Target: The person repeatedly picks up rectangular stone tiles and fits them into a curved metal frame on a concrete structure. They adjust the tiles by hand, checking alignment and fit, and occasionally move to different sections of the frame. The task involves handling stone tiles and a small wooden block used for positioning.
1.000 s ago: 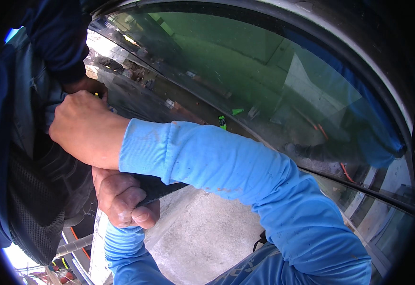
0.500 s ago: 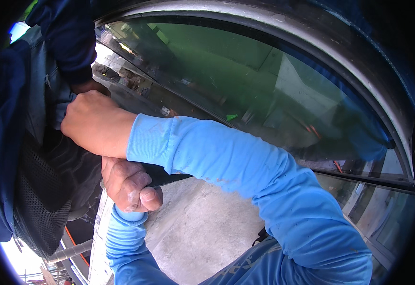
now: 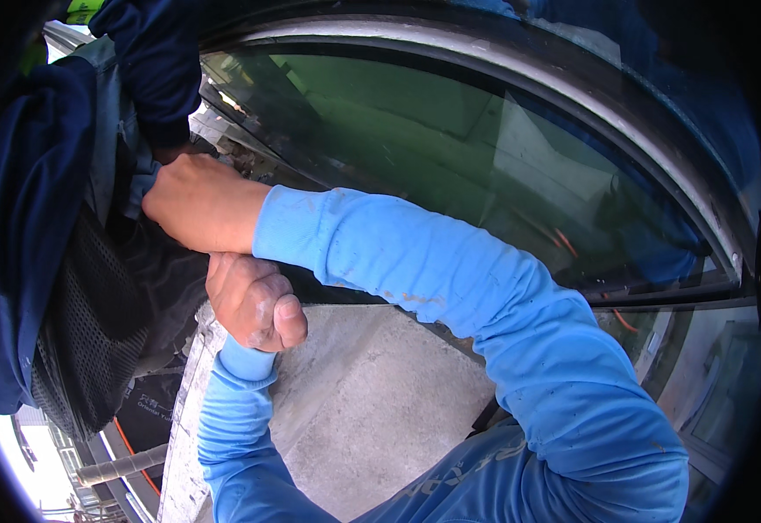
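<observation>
My left hand [image 3: 254, 303] is closed in a fist, its thumb folded over and pale dust on the knuckles. Just above it, touching or nearly so at the wrist, my right hand [image 3: 204, 205] is also closed, back of the hand up. It lies against the grey-blue cloth [image 3: 139, 187] of a co-worker, beside that person's dark sleeve [image 3: 158, 78]. Whatever either fist holds is hidden. Dark cloth [image 3: 167, 279] and black mesh fabric [image 3: 88, 340] hang to the left of both hands. Both my forearms wear light blue sleeves.
Behind my right arm stands a large tinted glass pane [image 3: 398, 113] in a curved-looking metal frame [image 3: 520, 57]. Below my arms is a rough pale concrete surface [image 3: 372, 383]. At lower left are a wrapped pole [image 3: 123, 466] and an orange cord [image 3: 128, 440].
Both closed hands appear slightly higher and further right in the picture, still one above the other. The co-worker's clothing and the window have also shifted in view.
</observation>
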A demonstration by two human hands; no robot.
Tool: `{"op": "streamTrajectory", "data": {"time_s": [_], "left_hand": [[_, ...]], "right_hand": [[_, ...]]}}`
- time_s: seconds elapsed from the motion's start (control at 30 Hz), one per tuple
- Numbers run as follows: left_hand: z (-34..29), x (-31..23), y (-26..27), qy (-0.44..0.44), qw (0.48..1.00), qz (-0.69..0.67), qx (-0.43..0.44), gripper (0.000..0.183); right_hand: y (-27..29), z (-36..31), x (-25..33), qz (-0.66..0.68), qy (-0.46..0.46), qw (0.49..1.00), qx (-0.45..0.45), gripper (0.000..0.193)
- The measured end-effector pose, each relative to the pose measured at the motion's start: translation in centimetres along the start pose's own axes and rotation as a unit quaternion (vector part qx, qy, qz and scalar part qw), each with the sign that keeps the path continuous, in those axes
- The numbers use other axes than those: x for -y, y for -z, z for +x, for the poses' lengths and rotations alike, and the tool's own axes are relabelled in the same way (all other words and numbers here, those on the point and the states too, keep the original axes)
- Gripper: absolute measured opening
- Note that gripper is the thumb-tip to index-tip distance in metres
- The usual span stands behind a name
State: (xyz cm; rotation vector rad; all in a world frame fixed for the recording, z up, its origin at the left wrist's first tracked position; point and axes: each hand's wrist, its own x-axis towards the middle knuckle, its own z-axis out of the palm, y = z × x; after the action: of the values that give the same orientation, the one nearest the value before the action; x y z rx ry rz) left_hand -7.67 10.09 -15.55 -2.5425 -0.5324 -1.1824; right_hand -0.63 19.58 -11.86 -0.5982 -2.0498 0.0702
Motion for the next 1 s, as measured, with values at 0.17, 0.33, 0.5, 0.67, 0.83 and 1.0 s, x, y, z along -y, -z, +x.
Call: {"op": "streamTrajectory", "data": {"time_s": [0.17,0.33,0.5,0.67,0.83,1.0], "left_hand": [[0.1,0.1,0.0,0.016,1.0,-0.008,-0.002,0.016],[0.9,0.1,0.3,0.036,0.999,-0.002,0.01,0.025],[1.6,-0.2,1.1,0.064,0.997,0.006,0.042,0.035],[1.6,-0.2,1.0,0.074,0.996,0.008,0.043,0.037],[1.3,0.0,0.4,0.071,0.997,0.012,0.016,0.039],[1.3,0.0,0.8,0.087,0.996,0.017,0.03,0.042]], "right_hand": [[-0.2,0.1,-0.4,0.026,0.012,0.999,-0.019,0.011],[0.7,0.6,-0.5,0.02,0.002,1.0,-0.01,0.011],[0.8,1.9,-0.2,-0.003,-0.003,1.0,0.01,0.013],[1.1,1.9,-0.2,-0.011,-0.016,0.999,0.034,0.013],[0.9,2.0,-0.4,-0.001,-0.02,1.0,0.012,0.011],[1.2,2.0,-0.4,0.021,-0.026,0.999,0.005,0.009]]}}
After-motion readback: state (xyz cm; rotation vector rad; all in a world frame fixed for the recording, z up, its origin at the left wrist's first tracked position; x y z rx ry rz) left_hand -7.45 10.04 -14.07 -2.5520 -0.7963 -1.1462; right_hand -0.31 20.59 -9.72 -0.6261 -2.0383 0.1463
